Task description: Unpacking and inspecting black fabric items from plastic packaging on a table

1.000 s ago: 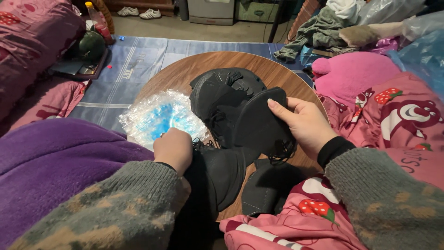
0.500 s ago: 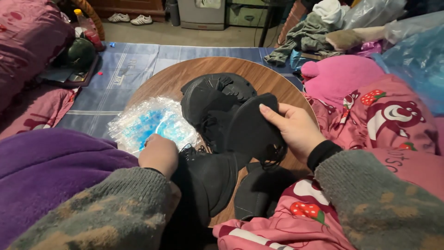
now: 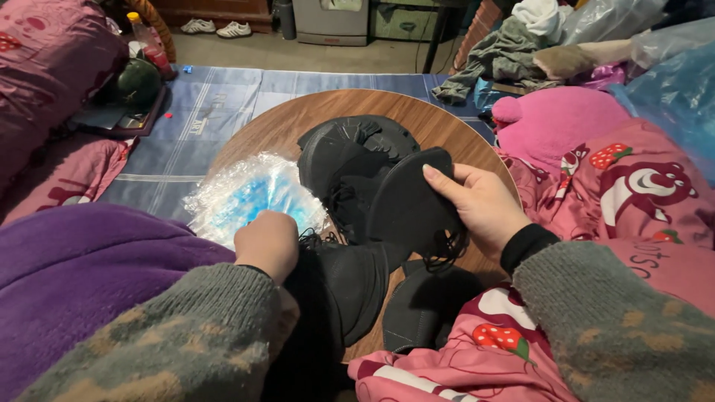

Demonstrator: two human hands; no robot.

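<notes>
A pile of black fabric pieces (image 3: 357, 160) lies on a round wooden table (image 3: 313, 112). My right hand (image 3: 484, 208) grips one curved black fabric piece (image 3: 406, 205) with loose threads hanging from it, thumb on top. My left hand (image 3: 268, 242) is closed in a fist at the near edge of a clear plastic bag with blue contents (image 3: 246, 193), and touches another black piece (image 3: 357, 279) that hangs over the table's near edge. What the left fist holds is hidden.
A blue striped mat (image 3: 201, 112) covers the floor beyond the table. Pink printed bedding (image 3: 640, 193) lies to the right, a purple blanket (image 3: 89, 260) over my lap at left. Clothes and plastic bags (image 3: 536, 37) are heaped at the far right; shoes (image 3: 216, 28) stand by the far wall.
My left hand has moved slightly forward toward the plastic bag. The right hand keeps hold of the black piece, and the view has tilted down a little.
</notes>
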